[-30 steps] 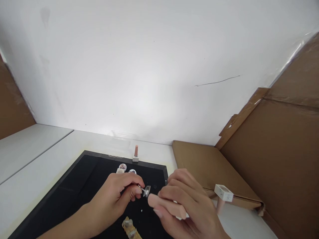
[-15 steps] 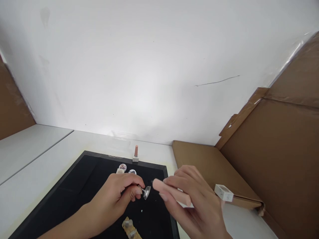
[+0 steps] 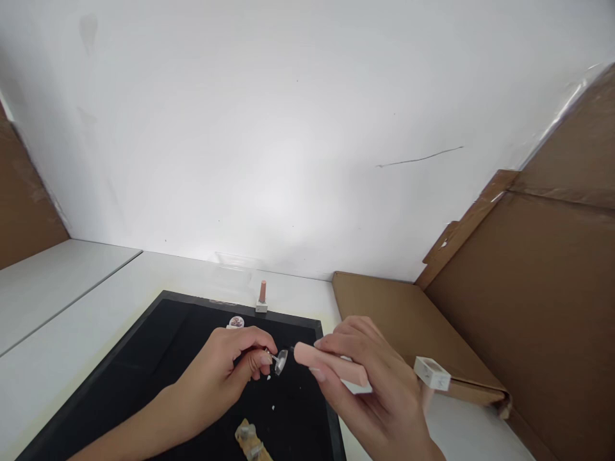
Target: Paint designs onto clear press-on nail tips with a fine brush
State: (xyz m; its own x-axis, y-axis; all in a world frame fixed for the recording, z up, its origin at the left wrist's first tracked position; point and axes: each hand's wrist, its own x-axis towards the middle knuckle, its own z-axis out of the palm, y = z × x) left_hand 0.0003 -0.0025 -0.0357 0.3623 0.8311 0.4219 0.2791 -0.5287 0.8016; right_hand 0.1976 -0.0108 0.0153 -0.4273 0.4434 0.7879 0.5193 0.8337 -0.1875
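Observation:
My left hand (image 3: 240, 362) pinches the thin stem of a small clear, shiny disc-like piece (image 3: 281, 362) above the black mat. Facing it from the right, my right hand (image 3: 372, 378) is closed on a pink cap (image 3: 330, 365) with a dark brush tip, which sits very near the disc. Behind my left hand, a small round jar (image 3: 236, 322) is partly covered. Below the hands lies a yellowish strip (image 3: 252, 440) with clear pieces on it. Tiny pale bits dot the mat.
A black mat (image 3: 129, 358) with a raised frame lies on the white table (image 3: 168, 272). A pink-capped bottle (image 3: 262, 298) stands at its back edge. At right are a flat cardboard box (image 3: 384, 301) and a white block-shaped bottle (image 3: 432, 373).
My left hand and the clear disc have risen slightly, covering more of the small containers behind. The pink cap and my right hand have shifted slightly; the brush tip is nearer the disc.

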